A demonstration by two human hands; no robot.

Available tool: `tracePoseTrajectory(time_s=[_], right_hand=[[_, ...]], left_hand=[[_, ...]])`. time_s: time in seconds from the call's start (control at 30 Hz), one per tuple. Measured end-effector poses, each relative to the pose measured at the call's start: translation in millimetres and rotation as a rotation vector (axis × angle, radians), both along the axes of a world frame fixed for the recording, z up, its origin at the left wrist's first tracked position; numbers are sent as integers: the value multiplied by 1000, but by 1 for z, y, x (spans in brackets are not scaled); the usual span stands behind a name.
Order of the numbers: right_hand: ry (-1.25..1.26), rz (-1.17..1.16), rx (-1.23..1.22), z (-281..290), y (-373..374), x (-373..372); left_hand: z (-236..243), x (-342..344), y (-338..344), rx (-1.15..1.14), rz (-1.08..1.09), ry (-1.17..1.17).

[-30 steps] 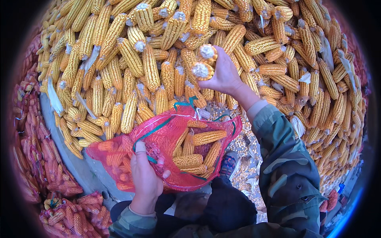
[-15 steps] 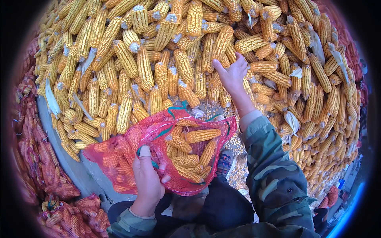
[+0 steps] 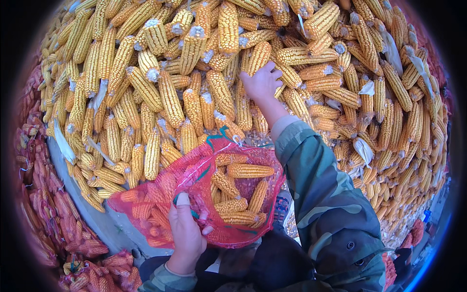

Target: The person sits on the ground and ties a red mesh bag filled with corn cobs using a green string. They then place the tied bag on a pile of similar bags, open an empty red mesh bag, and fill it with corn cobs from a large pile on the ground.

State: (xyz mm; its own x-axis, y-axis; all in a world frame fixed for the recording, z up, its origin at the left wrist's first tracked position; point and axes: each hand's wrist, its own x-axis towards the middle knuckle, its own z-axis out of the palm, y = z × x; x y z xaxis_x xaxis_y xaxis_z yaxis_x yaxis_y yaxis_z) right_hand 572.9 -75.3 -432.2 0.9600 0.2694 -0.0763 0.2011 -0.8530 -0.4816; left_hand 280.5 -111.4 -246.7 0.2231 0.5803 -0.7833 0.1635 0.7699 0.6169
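Note:
My left hand (image 3: 187, 238) is closed on the near left edge of a red mesh bag (image 3: 165, 182) with a green-trimmed mouth, thumb upright on the outside. The mouth gapes upward, and several yellow ears of corn lie loose inside, such as the one across the top (image 3: 250, 170). More cobs show through the mesh on the bag's left side. At the near side of the corn heap, my right hand (image 3: 262, 87) is closed around the lower part of an ear of corn (image 3: 260, 54); the palm hides that lower end.
The large heap of husked corn (image 3: 146, 92) fills the far side and curves down the right. Filled red mesh bags (image 3: 68, 214) stand at the left. Dry husk pieces (image 3: 362, 151) stick out among the cobs. My shoe (image 3: 282, 207) is just right of the bag.
My right hand has moved left and slightly up from open above the heap, and its fingers have closed on an ear of corn. My left hand keeps hold of the bag.

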Motion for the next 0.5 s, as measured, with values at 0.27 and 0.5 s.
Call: tracePoseTrajectory(time_s=[0.27, 0.5], right_hand=[[962, -1, 809, 33, -66, 2], [1326, 540, 819, 101, -227, -108]], left_hand=[[3, 5, 1, -170, -39, 72], [-3, 2, -8, -143, 13, -71]])
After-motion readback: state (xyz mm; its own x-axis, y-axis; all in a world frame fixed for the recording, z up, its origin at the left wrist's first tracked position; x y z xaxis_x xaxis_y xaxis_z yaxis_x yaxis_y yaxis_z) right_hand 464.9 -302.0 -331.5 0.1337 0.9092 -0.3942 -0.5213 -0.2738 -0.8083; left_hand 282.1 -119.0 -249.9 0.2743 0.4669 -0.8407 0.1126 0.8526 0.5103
